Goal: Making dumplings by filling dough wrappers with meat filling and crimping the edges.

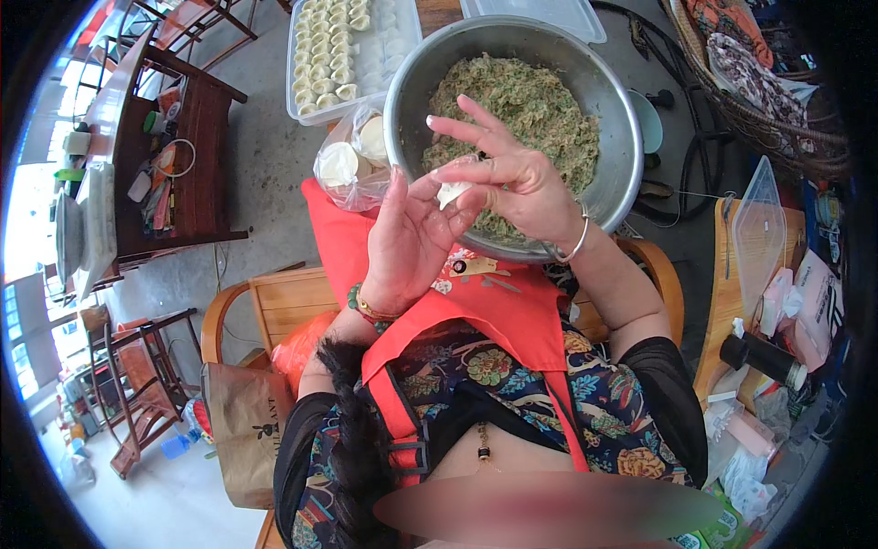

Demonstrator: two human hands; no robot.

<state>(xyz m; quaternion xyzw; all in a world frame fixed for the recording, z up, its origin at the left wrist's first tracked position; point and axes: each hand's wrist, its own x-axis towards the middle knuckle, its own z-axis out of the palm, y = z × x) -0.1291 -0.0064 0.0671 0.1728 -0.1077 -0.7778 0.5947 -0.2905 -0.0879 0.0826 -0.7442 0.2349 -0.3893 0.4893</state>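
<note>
A small piece of white dough wrapper (453,194), folded like a dumpling, is pinched between the thumb and index finger of my right hand (525,189). Its other fingers are spread over the bowl. My left hand (418,237) is palm up, its fingers curled under the same dough and its thumb raised apart. Behind both hands stands a large steel bowl (621,185) with green-flecked minced filling (528,96). Round wrappers (341,165) sit in a clear plastic bag (360,199) at the bowl's left. Farther back, rows of folded dumplings (321,58) occupy a clear plastic tray (379,62).
A clear lid (542,15) lies behind the bowl. A wooden armchair (291,291) surrounds me, with a brown paper bag (243,439) at left. To the right are a wooden board (727,274), a black bottle (761,358) and a wicker basket (754,130). A dark wooden cabinet (206,171) stands left.
</note>
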